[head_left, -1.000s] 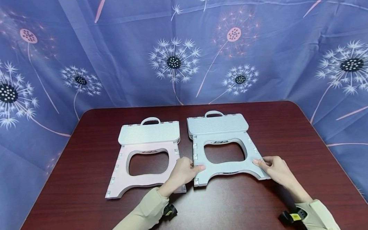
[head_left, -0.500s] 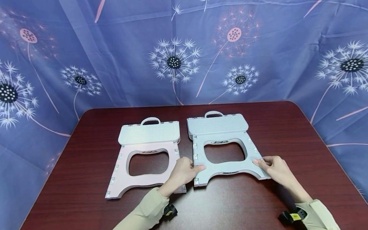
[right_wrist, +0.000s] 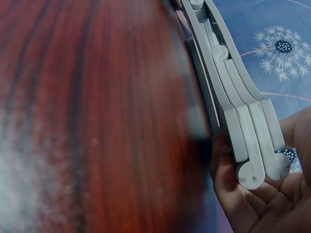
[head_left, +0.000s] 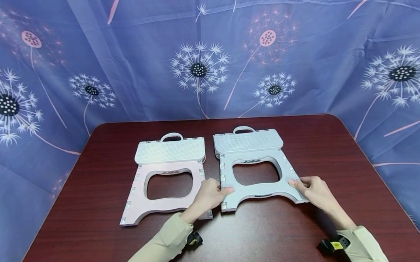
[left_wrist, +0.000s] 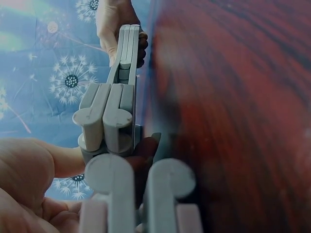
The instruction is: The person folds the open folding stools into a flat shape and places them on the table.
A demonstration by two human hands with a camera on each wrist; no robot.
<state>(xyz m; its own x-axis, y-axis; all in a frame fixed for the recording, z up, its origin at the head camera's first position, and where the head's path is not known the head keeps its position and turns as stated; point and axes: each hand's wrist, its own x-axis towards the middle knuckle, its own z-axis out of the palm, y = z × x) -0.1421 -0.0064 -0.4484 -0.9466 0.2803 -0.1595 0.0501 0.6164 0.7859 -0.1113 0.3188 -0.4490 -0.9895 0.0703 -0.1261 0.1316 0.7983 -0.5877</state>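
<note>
A folded pale blue step stool (head_left: 257, 189) lies flat on the dark red-brown table, its handle toward the back. My left hand (head_left: 207, 194) grips its near left leg end, thumb on top. My right hand (head_left: 314, 191) grips the near right leg end, also thumb on top and fingers underneath. In the left wrist view the stool (left_wrist: 127, 46) appears end-on, with the right hand (left_wrist: 114, 24) at its far side. The right wrist view shows the layered leg edges of the stool (right_wrist: 248, 126) between thumb and fingers of the right hand (right_wrist: 277, 208).
A second folded step stool (head_left: 160, 205), pale pink with a whitish seat, lies just left of the blue one; my left hand and forearm partly cover its near right leg. Behind the table (head_left: 272, 238) hangs a blue dandelion-print cloth (head_left: 142, 71).
</note>
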